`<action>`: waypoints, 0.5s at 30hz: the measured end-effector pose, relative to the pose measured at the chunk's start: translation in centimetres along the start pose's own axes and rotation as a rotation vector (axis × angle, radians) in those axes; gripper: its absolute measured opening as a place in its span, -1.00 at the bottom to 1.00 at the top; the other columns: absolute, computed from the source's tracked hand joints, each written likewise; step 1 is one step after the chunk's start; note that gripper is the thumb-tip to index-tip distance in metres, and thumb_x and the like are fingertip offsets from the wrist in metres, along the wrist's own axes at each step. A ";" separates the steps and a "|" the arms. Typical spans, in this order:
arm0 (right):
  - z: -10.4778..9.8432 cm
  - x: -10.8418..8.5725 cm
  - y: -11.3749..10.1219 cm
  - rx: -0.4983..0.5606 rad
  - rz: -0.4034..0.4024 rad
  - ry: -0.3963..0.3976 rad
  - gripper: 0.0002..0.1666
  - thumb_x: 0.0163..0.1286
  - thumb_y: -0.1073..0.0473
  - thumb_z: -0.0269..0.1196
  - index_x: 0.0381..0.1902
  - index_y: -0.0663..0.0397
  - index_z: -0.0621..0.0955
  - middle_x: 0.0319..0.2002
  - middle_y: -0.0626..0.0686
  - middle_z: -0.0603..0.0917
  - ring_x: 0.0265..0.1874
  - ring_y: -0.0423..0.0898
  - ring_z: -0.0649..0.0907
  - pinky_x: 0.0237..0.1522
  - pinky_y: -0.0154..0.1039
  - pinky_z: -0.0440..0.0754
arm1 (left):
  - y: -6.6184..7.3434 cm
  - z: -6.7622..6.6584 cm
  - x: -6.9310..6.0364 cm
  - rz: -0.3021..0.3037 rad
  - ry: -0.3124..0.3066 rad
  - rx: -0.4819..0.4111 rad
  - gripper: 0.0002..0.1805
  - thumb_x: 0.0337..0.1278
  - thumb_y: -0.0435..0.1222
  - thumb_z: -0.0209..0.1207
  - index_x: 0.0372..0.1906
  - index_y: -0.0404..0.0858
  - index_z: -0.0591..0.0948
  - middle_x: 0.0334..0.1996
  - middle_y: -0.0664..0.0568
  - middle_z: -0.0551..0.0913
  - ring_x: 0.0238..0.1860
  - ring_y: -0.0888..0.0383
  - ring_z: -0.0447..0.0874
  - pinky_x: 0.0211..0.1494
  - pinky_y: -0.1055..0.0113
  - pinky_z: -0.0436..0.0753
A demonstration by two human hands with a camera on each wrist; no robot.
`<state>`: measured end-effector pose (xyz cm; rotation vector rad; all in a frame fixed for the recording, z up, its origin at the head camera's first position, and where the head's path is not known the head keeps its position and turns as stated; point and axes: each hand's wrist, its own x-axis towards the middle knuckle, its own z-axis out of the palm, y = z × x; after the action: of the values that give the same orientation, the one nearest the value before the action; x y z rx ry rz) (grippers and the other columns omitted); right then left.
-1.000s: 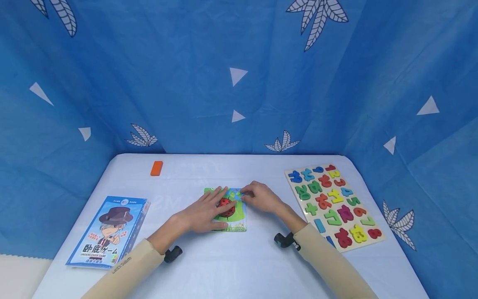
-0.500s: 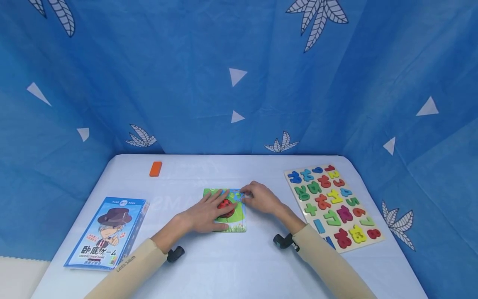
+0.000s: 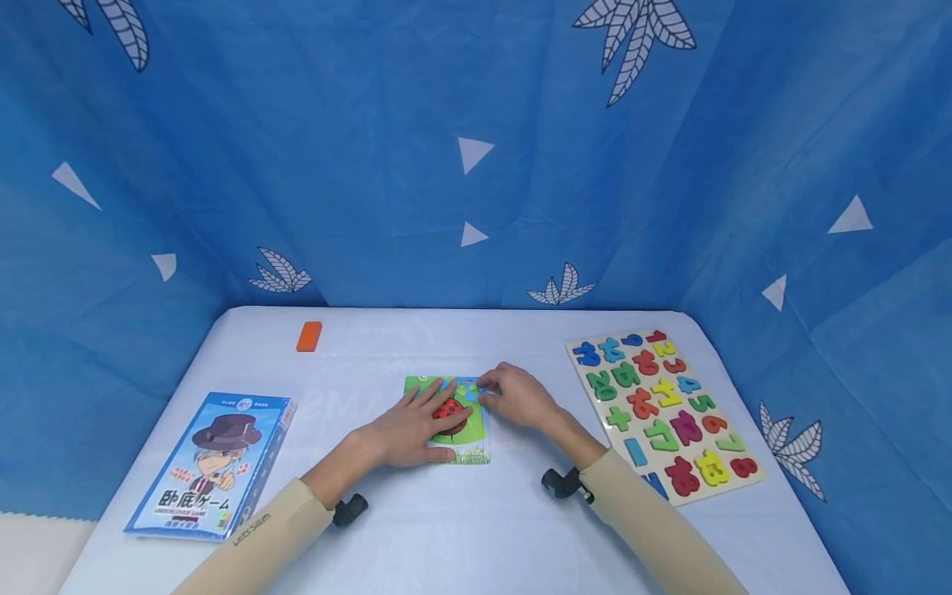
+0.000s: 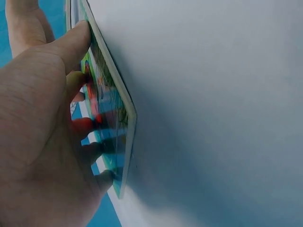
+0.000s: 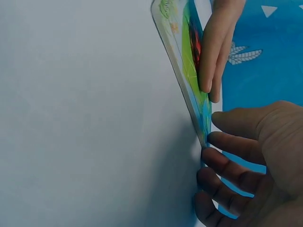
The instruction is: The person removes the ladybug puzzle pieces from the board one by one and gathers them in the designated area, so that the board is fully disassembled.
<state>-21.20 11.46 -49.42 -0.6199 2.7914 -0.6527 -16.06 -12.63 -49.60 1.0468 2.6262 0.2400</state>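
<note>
A thin square board (image 3: 474, 430) with a red ladybug on green lies flat on the table. My left hand (image 3: 402, 430) rests on its left and middle part, fingers spread and partly covering the ladybug. In the left wrist view that hand (image 4: 38, 127) has its thumb along the near edge of the board (image 4: 105, 71). At the far right corner, my right hand (image 3: 523, 398) holds thumb and forefinger close together. The right wrist view shows the fingertips of this hand (image 5: 279, 156) bent at the corner and edge of the board (image 5: 187, 61).
A blue boxed game (image 3: 208, 471) lies at the left, and an orange block (image 3: 309, 336) sits behind it. On the right is a wooden number board (image 3: 621, 397) with colourful raised numerals. A blue cloth (image 3: 372, 165) hangs behind and beside the white table (image 3: 461, 529).
Both hands stay at the same parts of the ladybug board. Only slight shifts of the view and the fingers show.
</note>
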 end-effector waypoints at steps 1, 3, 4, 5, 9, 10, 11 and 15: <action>0.0 0.0 -0.1 -0.012 -0.003 0.005 -0.63 0.37 0.03 0.36 0.08 0.01 0.72 -0.20 -0.11 0.64 -0.22 -0.20 0.59 -0.10 -0.19 0.60 | 0.0 0.0 0.0 -0.001 0.002 -0.001 -0.21 0.35 0.30 0.00 0.59 0.18 0.15 0.63 -0.15 -0.17 0.62 -0.20 -0.28 0.52 -0.28 0.00; 0.1 0.0 -0.3 -0.035 -0.009 0.015 -0.64 0.37 0.03 0.36 0.08 0.01 0.73 -0.21 -0.11 0.64 -0.24 -0.21 0.59 -0.12 -0.21 0.60 | 0.0 0.1 0.0 -0.005 0.004 0.000 -0.20 0.35 0.30 0.00 0.59 0.19 0.15 0.64 -0.14 -0.17 0.62 -0.20 -0.29 0.52 -0.28 0.01; 0.1 0.1 -0.3 -0.043 -0.010 0.018 -0.64 0.37 0.03 0.35 0.07 0.01 0.73 -0.22 -0.11 0.64 -0.25 -0.21 0.59 -0.13 -0.21 0.60 | -0.1 0.1 -0.1 -0.006 0.007 0.002 -0.20 0.34 0.31 0.00 0.59 0.19 0.15 0.64 -0.14 -0.16 0.62 -0.20 -0.28 0.52 -0.28 0.02; 0.1 0.1 -0.4 -0.049 -0.010 0.020 -0.64 0.37 0.04 0.35 0.07 0.02 0.73 -0.22 -0.10 0.64 -0.26 -0.21 0.59 -0.13 -0.22 0.60 | -0.1 0.1 0.0 -0.008 0.006 0.006 -0.20 0.34 0.31 -0.01 0.59 0.19 0.14 0.64 -0.13 -0.17 0.62 -0.20 -0.29 0.52 -0.28 0.02; 0.1 0.1 -0.6 -0.046 0.008 0.027 -0.67 0.37 0.04 0.35 0.04 0.02 0.74 -0.24 -0.11 0.63 -0.27 -0.21 0.59 -0.15 -0.21 0.60 | 0.0 0.2 0.0 -0.013 0.008 0.010 -0.20 0.33 0.32 -0.01 0.59 0.21 0.14 0.64 -0.12 -0.17 0.62 -0.19 -0.27 0.51 -0.28 0.04; 0.2 0.1 -0.7 -0.044 0.013 0.029 -0.67 0.37 0.04 0.35 0.03 0.02 0.74 -0.24 -0.10 0.63 -0.28 -0.21 0.59 -0.16 -0.21 0.60 | 0.0 0.1 -0.1 -0.012 0.010 0.008 -0.20 0.33 0.32 0.00 0.59 0.21 0.15 0.64 -0.12 -0.16 0.62 -0.19 -0.26 0.51 -0.29 0.05; 0.2 0.1 -0.7 -0.044 0.019 0.032 -0.68 0.37 0.04 0.35 0.02 0.02 0.74 -0.25 -0.10 0.63 -0.29 -0.21 0.59 -0.17 -0.21 0.60 | 0.0 0.1 -0.1 -0.013 0.010 0.009 -0.20 0.33 0.32 -0.01 0.59 0.21 0.15 0.64 -0.12 -0.16 0.62 -0.19 -0.26 0.51 -0.29 0.05; 0.2 0.2 -0.8 -0.055 0.028 0.039 -0.68 0.37 0.02 0.35 0.00 0.02 0.75 -0.25 -0.11 0.63 -0.30 -0.22 0.58 -0.20 -0.24 0.60 | 0.1 0.2 -0.1 -0.013 0.019 0.008 -0.21 0.33 0.31 0.00 0.58 0.21 0.18 0.63 -0.12 -0.14 0.61 -0.21 -0.24 0.50 -0.30 0.06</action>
<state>-21.05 10.63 -49.29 -0.5840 2.8571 -0.5905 -15.90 -12.60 -49.73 1.0341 2.6519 0.2378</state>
